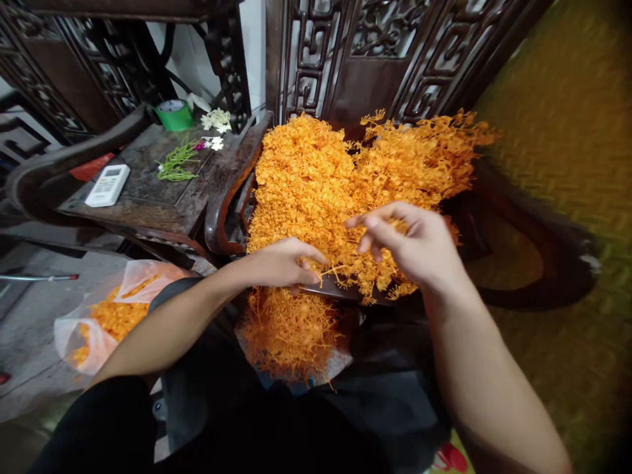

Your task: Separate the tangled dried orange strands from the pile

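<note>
My left hand [281, 261] is at the front edge of a dark wooden seat. Its thumb and forefinger close on a thin orange flower stem [332, 270]. My right hand [412, 240] hovers over the right part of the heap, palm down, fingers loosely bent and apart, with nothing visible in them. A big heap of orange blossoms [306, 178] covers the seat, and a looser bunch of orange flower sprays [419, 158] lies on its right side. Below the seat edge, between my knees, bare orange stems [291, 329] fill a bag whose sides are mostly hidden.
On a side table [148, 197] at left are green tape [174, 115], a white remote control [107, 185], green stems [178, 160] and white flowers [216, 120]. A clear plastic bag [66, 336] of orange petals sits on the floor. Carved chair backs [380, 85] rise behind.
</note>
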`<state>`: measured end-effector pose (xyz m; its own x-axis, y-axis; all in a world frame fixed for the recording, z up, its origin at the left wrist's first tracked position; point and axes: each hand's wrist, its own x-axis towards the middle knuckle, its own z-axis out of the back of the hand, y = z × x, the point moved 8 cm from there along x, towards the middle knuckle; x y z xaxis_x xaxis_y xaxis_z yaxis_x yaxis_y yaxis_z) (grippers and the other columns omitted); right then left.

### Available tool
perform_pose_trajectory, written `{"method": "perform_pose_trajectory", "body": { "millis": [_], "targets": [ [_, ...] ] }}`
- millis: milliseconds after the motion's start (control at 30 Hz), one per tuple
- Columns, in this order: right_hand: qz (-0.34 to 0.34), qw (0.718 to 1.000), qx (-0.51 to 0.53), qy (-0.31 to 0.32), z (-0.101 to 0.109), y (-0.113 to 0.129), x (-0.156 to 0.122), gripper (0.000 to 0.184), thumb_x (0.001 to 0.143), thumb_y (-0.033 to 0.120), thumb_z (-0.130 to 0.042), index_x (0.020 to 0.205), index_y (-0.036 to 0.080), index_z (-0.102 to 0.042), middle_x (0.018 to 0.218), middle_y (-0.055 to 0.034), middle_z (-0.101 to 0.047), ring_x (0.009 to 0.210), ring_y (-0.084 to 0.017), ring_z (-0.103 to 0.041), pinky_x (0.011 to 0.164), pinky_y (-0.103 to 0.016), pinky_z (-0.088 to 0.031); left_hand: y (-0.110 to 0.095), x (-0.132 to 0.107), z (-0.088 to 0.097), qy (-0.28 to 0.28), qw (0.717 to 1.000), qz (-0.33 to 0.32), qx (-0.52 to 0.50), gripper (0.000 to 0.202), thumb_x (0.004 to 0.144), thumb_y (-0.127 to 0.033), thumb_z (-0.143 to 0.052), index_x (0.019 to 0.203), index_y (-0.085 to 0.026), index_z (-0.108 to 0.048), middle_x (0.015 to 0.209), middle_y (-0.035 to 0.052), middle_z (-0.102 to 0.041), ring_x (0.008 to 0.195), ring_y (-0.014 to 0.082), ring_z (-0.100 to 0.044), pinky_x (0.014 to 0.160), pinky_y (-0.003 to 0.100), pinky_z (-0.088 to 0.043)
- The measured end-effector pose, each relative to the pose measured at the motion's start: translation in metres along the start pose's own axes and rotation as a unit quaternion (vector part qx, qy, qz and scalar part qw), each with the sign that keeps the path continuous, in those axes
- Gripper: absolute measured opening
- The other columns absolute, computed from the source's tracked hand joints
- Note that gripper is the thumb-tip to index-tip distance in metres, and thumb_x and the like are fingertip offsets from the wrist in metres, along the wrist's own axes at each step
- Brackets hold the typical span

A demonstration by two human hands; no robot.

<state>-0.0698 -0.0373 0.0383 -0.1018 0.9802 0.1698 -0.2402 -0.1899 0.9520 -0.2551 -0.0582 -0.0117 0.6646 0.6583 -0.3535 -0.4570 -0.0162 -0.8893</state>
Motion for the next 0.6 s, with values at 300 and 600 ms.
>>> {"method": "perform_pose_trajectory", "body": {
  "millis": [300, 600],
  "targets": [
    [0.229, 0.947, -0.154, 0.162, -0.078, 0.042, -0.034, 0.02, 0.098, 0.02, -0.065, 0.115, 0.018, -0.074, 0.1, -0.0073, -0.07, 0.092, -0.018, -0.067, 0.082, -0.032, -0.052, -0.009, 0.003, -0.002, -0.008, 0.998, -0.055, -0.018, 0.036, 0.075, -0.016, -0.069, 0.111, -0.015, -0.06, 0.081, -0.0006, -0.063, 0.058, 0.0105, -0.059, 0.052, 0.023, -0.045],
    [0.234, 0.94, -0.202, 0.144, -0.083, 0.035, -0.031, 0.01, 0.097, 0.021, -0.067, 0.105, 0.018, -0.07, 0.104, -0.0087, -0.071, 0.097, -0.022, -0.068, 0.085, -0.035, -0.052, -0.007, 0.004, 0.001, -0.006, 0.997, -0.074, -0.027, 0.056, 0.075, -0.016, -0.071, 0.128, -0.013, -0.052, 0.092, 0.0034, -0.064, 0.063, 0.0115, -0.061, 0.054, 0.024, -0.048]
  ]
}}
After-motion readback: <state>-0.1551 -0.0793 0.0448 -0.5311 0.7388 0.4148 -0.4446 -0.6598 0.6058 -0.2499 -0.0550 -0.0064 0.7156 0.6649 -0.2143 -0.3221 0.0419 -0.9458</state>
